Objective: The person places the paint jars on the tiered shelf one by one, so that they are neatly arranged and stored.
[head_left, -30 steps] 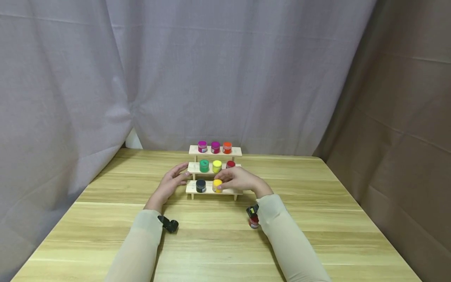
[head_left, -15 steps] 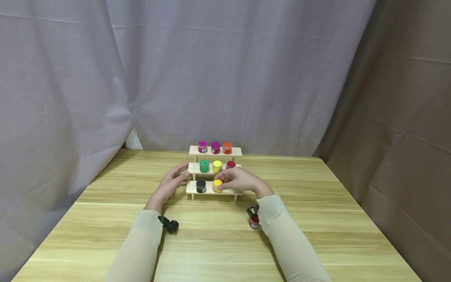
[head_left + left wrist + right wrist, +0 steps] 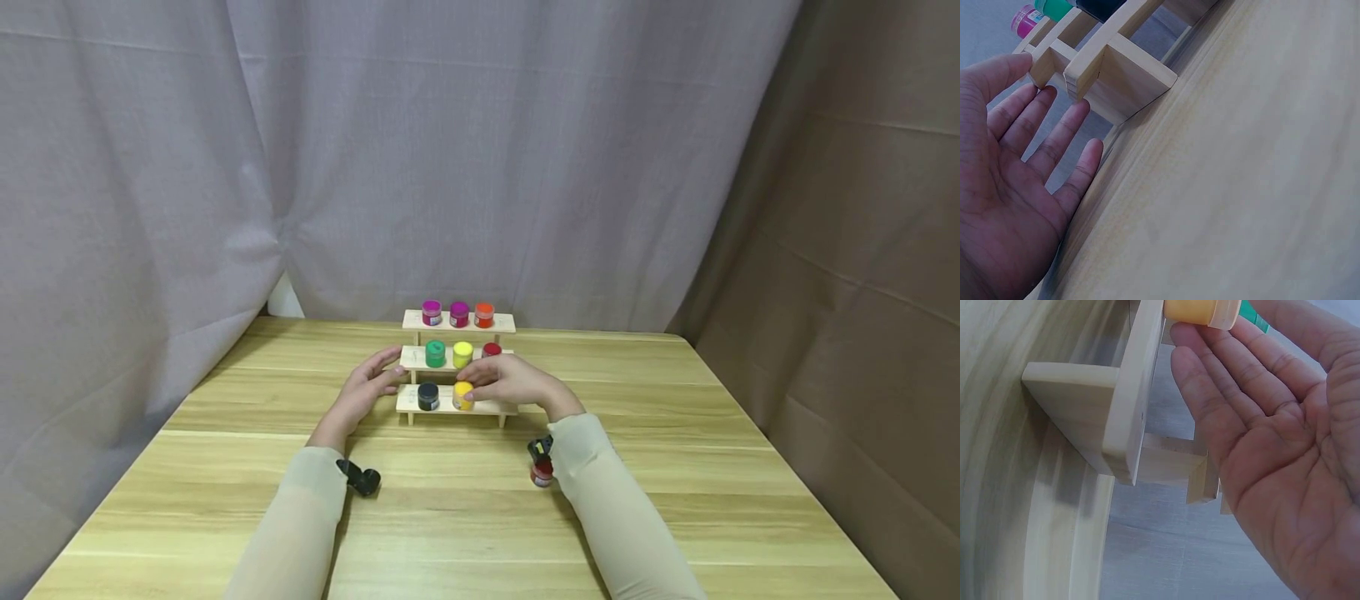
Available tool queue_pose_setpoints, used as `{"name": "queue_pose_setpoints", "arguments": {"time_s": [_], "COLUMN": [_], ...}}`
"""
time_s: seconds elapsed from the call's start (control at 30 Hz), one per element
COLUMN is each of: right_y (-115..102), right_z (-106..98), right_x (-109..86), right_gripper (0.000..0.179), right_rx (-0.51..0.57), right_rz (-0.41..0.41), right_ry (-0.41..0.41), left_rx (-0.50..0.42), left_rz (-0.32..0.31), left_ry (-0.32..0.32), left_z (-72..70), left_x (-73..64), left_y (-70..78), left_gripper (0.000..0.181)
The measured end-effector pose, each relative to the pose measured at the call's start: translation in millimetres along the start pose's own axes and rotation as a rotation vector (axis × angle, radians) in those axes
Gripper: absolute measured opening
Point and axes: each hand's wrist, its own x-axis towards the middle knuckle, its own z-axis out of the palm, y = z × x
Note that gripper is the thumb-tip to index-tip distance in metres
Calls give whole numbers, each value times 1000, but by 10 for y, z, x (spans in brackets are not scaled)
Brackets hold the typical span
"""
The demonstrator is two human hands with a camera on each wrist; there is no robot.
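A stepped wooden display rack (image 3: pixel 406 401) with three tiers bears small paint jars. My right hand (image 3: pixel 519 384) reaches in from the right and holds the orange-yellow paint jar (image 3: pixel 460 402) between thumb and fingers on the lowest tier. In the right wrist view the same paint jar (image 3: pixel 1197 311) stands at the fingertips, past the shelf's end. My left hand (image 3: pixel 363 390) is at the rack's left side, its fingers loosely extended. Up close in the left wrist view, its fingertips lie right at the ends of the shelves (image 3: pixel 1132 69). A black jar (image 3: pixel 428 397) sits left of the orange-yellow one.
The middle tier carries a green jar (image 3: pixel 435 354), a yellow jar (image 3: pixel 462 355) and a dark red jar (image 3: pixel 492 349). Magenta (image 3: pixel 431 314), purple (image 3: pixel 459 315) and orange (image 3: pixel 483 316) jars line the top. A red jar (image 3: pixel 541 477) stands by my right wrist. Grey curtains hang behind.
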Motion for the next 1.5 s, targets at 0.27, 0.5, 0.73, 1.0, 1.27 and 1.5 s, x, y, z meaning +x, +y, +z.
{"name": "queue_pose_setpoints", "arguments": {"time_s": [0.27, 0.5, 0.73, 1.0, 1.27, 1.5], "right_y": [-7, -19, -3, -17, -82, -65], "right_z": [-4, -2, -8, -27, -38, -59], "right_x": [0, -12, -8, -35, -99, -98], "right_gripper": [34, 38, 36, 36, 43, 45], "right_rx": [21, 12, 10, 11, -3, 13], "right_rz": [-2, 19, 16, 15, -4, -25], "right_ry": [-2, -4, 1, 1, -15, -34], "left_rx": [9, 20, 18, 20, 16, 22], "left_rz": [-2, 2, -2, -8, -8, -10], "left_ry": [12, 15, 14, 23, 19, 23], "left_z": [8, 11, 4, 7, 11, 9], "left_x": [-10, -9, 0, 10, 11, 5], "left_y": [19, -2, -17, -24, -23, -20], "left_gripper": [57, 58, 58, 57, 58, 57]}}
